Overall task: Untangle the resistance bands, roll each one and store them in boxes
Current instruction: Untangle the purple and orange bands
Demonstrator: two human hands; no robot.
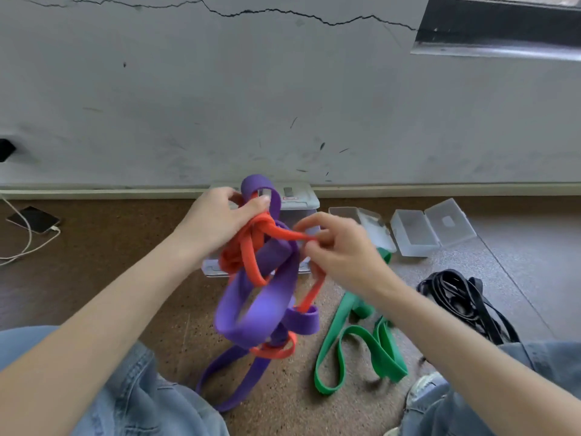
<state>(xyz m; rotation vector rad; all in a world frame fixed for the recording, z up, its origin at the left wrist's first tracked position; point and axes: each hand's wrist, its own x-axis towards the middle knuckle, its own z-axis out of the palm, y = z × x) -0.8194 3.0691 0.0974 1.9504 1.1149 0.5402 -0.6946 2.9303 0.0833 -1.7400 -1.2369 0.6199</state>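
A wide purple band (261,306) and a narrower orange band (248,253) are knotted together and held up above the floor. My left hand (220,221) grips the top of the knot where both bands cross. My right hand (339,247) pinches a strand of the orange band and holds it out to the right. Purple loops hang down to the floor between my knees. A green band (361,341) lies loose on the floor to the right. A black band (456,294) is piled further right.
A clear lidded box (298,202) stands behind the tangle, near the wall. Two small open clear boxes (355,215) (415,234) sit to the right of it. A phone with a white cable (34,220) lies on the floor at far left. My jeans-clad knees frame the bottom.
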